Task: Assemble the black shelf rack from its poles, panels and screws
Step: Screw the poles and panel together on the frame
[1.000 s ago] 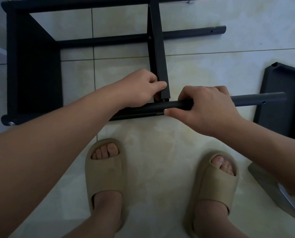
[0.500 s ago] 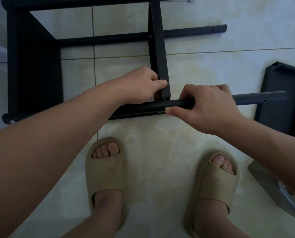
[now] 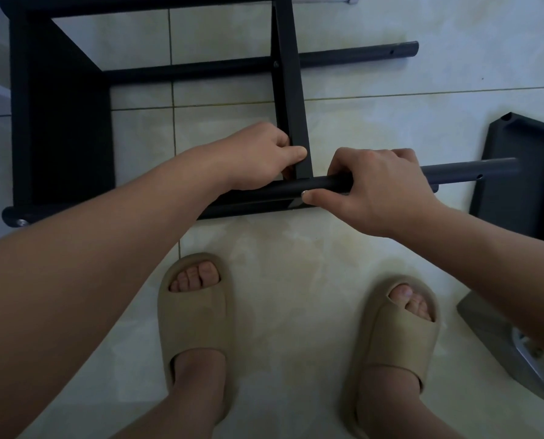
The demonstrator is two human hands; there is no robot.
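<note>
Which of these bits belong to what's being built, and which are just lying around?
In the job: near pole, gripped by the right hand; middle panel, held by the left hand; far pole; end panel; loose panel at right.
Just about: beige slippers, worn; grey object, lower right.

two hands [image 3: 261, 156] [image 3: 375, 191], two slippers [image 3: 194, 318] [image 3: 397, 337], four poles [image 3: 137, 4] [image 3: 343, 57] [image 3: 454, 171] [image 3: 248, 209], three panels [image 3: 62, 122] [image 3: 291, 90] [image 3: 524, 172]

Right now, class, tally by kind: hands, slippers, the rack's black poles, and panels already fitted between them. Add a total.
Hands: 2, left hand and right hand
Slippers: 2, left slipper and right slipper
Poles: 4, top pole, second pole, held pole, low pole
Fitted panels: 2, left panel and middle panel
Total: 10
</note>
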